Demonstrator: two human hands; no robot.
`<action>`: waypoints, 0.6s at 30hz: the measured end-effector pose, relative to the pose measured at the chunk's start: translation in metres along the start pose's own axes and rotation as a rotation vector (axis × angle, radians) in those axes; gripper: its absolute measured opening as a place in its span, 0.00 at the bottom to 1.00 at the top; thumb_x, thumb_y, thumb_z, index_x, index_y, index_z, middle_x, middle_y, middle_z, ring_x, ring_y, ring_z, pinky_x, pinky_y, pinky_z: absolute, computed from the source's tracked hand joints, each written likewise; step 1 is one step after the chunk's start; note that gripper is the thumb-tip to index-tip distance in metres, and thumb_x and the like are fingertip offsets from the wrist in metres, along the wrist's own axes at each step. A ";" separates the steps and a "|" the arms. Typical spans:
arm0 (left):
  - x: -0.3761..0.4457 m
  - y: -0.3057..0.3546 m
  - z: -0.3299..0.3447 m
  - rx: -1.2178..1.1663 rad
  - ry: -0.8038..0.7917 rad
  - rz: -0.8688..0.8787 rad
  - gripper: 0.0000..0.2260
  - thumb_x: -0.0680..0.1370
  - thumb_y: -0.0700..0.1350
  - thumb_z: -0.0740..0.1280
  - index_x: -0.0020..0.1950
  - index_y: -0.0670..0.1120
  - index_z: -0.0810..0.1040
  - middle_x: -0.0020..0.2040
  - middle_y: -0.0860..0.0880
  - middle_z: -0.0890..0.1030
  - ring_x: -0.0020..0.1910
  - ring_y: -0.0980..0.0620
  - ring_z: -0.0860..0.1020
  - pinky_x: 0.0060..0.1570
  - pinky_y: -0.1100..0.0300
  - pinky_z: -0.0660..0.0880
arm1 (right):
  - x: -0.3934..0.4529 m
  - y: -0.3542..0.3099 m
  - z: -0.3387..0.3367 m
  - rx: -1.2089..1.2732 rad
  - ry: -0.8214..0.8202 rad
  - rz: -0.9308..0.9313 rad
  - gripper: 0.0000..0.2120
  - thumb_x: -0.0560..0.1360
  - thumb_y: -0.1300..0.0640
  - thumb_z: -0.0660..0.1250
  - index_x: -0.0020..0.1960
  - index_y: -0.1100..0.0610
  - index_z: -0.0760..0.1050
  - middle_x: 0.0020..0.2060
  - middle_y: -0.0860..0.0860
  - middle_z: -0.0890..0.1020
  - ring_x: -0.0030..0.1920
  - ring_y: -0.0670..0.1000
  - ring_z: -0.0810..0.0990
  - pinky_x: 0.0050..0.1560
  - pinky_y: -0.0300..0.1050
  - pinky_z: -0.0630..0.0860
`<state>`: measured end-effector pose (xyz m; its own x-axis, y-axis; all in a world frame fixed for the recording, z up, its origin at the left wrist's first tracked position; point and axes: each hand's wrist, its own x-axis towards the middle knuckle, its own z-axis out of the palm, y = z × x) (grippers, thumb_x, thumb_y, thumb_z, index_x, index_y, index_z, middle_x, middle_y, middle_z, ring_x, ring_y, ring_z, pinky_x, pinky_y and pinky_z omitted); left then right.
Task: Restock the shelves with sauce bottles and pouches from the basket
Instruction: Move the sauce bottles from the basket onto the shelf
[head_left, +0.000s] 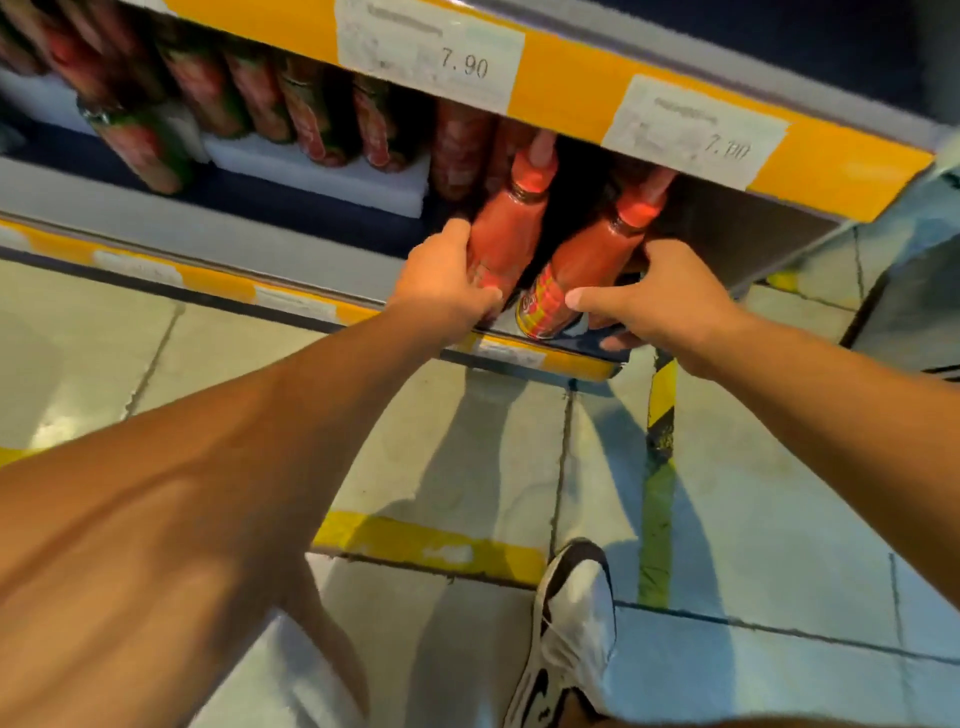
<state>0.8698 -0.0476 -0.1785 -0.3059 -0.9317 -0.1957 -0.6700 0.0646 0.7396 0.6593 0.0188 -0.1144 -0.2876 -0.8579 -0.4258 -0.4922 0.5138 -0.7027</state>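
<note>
— Both hands are seen closed on sauce: the left hand (448, 283) is wrapped round the left bottle (501, 234), the right hand (655, 299) round the right bottle (582, 270).

— Where are the bottles placed?

— At the front edge of the lower shelf (322, 249), side by side and close together, caps pointed up and back beneath the yellow price rail (566, 83). Each long axis is tilted away from the hands, into the shelf.

— And around them?

— A row of red jars (306, 114) is ranged further left. A white shoe (569, 618) is seen on the tiled floor (467, 441). No basket is shown. A push straight back is judged to be what remains.
</note>
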 end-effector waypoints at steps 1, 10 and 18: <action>0.003 -0.002 0.005 0.014 0.023 -0.016 0.20 0.72 0.49 0.78 0.57 0.47 0.72 0.56 0.45 0.81 0.54 0.43 0.80 0.52 0.51 0.76 | 0.003 0.006 0.003 -0.001 -0.003 -0.008 0.17 0.69 0.53 0.82 0.55 0.51 0.81 0.47 0.50 0.87 0.42 0.50 0.88 0.35 0.48 0.84; 0.028 0.003 0.037 -0.032 0.158 -0.024 0.16 0.71 0.54 0.81 0.50 0.50 0.78 0.42 0.56 0.79 0.39 0.57 0.78 0.38 0.63 0.72 | 0.021 0.038 0.015 0.142 0.174 -0.108 0.21 0.71 0.49 0.80 0.59 0.55 0.79 0.49 0.52 0.85 0.46 0.52 0.87 0.36 0.50 0.86; 0.073 0.040 0.068 0.330 0.116 0.074 0.08 0.84 0.45 0.62 0.49 0.46 0.79 0.47 0.44 0.81 0.53 0.41 0.81 0.44 0.57 0.69 | 0.050 0.055 0.006 0.211 0.319 0.035 0.15 0.71 0.49 0.73 0.45 0.61 0.78 0.49 0.64 0.85 0.52 0.64 0.85 0.55 0.63 0.82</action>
<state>0.7750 -0.0890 -0.2068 -0.2960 -0.9532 -0.0609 -0.8369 0.2281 0.4975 0.6233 0.0042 -0.1779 -0.5593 -0.7817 -0.2761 -0.3070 0.5046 -0.8069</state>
